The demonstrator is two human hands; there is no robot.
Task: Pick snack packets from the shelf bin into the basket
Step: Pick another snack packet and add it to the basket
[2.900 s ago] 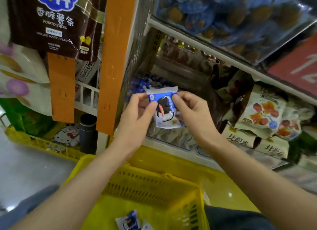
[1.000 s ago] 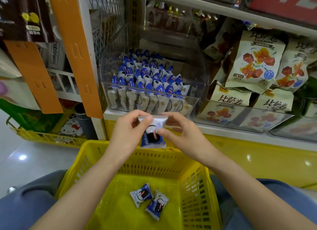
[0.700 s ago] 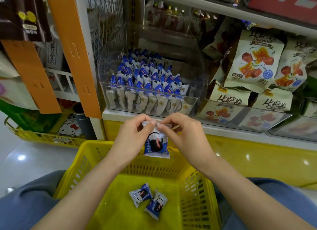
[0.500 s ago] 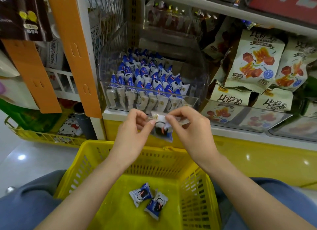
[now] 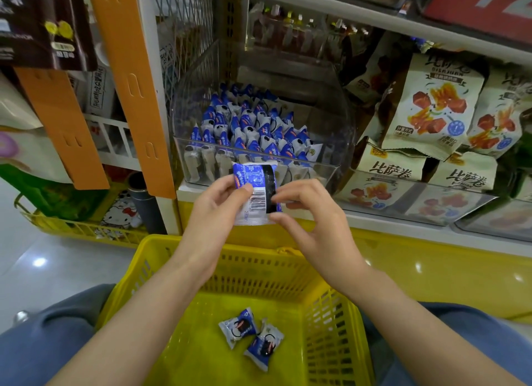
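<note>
Blue snack packet [image 5: 254, 192] sits mid-frame, pinched by our left hand [image 5: 214, 210] and right hand [image 5: 313, 213]. Lower down, two packets [image 5: 239, 326] lie in our yellow basket [image 5: 259, 243].

This is a shop. Shelves [image 5: 388, 221] hold many bags of snacks [image 5: 431, 106]. A clear bin [image 5: 339, 126] is full of small packets [image 5: 244, 126]. A yellow basket [image 5: 253, 273] sits below.

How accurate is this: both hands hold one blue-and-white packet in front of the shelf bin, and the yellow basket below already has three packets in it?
One detail is off: the head view shows two packets in the yellow basket, not three. The rest stands: left hand and right hand hold one blue-and-white packet in front of the shelf bin.
</note>
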